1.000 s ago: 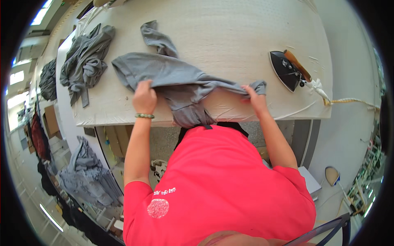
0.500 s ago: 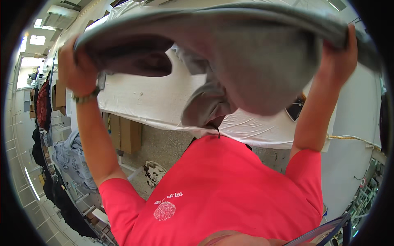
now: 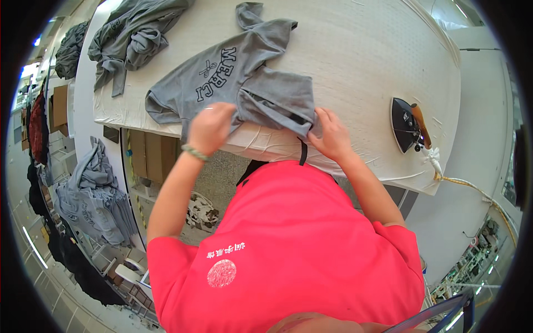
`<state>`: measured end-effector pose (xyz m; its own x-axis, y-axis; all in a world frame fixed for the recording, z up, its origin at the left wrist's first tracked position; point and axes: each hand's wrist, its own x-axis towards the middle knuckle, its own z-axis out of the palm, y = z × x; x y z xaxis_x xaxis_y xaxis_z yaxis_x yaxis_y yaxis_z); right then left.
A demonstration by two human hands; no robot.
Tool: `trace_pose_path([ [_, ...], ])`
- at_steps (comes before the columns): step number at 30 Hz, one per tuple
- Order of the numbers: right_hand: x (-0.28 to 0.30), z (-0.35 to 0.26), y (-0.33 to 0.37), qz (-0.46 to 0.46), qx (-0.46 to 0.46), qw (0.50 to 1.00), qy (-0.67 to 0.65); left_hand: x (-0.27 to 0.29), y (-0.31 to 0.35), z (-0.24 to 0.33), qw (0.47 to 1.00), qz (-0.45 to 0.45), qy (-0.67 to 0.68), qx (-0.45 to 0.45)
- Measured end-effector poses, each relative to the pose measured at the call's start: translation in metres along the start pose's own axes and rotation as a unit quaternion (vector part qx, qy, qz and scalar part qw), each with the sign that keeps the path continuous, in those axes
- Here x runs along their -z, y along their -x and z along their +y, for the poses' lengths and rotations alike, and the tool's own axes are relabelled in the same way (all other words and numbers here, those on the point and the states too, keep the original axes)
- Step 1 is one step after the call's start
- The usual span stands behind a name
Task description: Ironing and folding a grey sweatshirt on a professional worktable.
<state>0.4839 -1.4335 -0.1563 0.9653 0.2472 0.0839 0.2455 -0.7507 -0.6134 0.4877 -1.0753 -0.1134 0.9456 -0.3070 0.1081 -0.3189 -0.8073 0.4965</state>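
As we look down over the red shirt (image 3: 311, 238) of the person at work, we see a grey garment (image 3: 244, 66) spread on the white-covered tabletop (image 3: 355, 61), left of its middle and close to its front edge. We make out dark lettering and a small dark motif on the garment's left part, while its right part is folded and shows a dark gap near the right grip (image 3: 331, 133).

The left grip (image 3: 212, 129) is narrow, with its fingers curled over the garment's near side; we cannot tell whether any cloth is pinched in it. We notice a bracelet (image 3: 194, 152) on that wrist. The right grip lies at the garment's right-hand corner, thumb and fingers against the cloth's edge, and we cannot tell whether it holds the corner or merely touches it.

Well to the right, we find a black iron (image 3: 404, 126) with a brown handle, its yellowish cord (image 3: 483, 197) running off past the tabletop's edge. At the far left of the tabletop we see a crumpled grey heap (image 3: 136, 41) of cloth, apart from the spread garment. Below, further left, we spot a pile of grey clothes (image 3: 91, 200) and a cardboard box (image 3: 161, 158).
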Motion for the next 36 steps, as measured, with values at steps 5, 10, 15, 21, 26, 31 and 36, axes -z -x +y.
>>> trace_pose_path([
  [5, -0.017, -0.02, -0.038, -0.01, 0.042, 0.998, 0.046, -0.055, -0.035, -0.02, 0.992, 0.019, -0.085, -0.089],
  [10, 0.077, -0.06, -0.071, 0.007, 0.062, 0.998, 0.032, -0.05, -0.06, -0.043, 0.988, -0.04, -0.077, -0.129],
  [15, 0.162, -0.125, -0.084, 0.0, 0.1, 0.988, 0.12, -0.041, -0.074, -0.054, 0.976, -0.024, -0.078, -0.2],
  [21, 0.22, -0.152, -0.082, -0.02, 0.165, 0.971, 0.17, 0.094, -0.085, -0.012, 0.987, 0.051, 0.097, -0.119],
  [26, 0.243, -0.141, -0.074, -0.071, 0.139, 0.967, 0.199, 0.201, -0.083, 0.015, 0.966, 0.079, 0.072, -0.237],
  [31, 0.264, -0.153, -0.07, -0.091, 0.082, 0.966, 0.227, 0.211, -0.092, -0.007, 0.967, 0.033, 0.08, -0.241],
  [36, 0.273, -0.184, -0.062, -0.078, 0.08, 0.976, 0.188, 0.209, -0.099, -0.009, 0.969, 0.027, 0.111, -0.218],
])
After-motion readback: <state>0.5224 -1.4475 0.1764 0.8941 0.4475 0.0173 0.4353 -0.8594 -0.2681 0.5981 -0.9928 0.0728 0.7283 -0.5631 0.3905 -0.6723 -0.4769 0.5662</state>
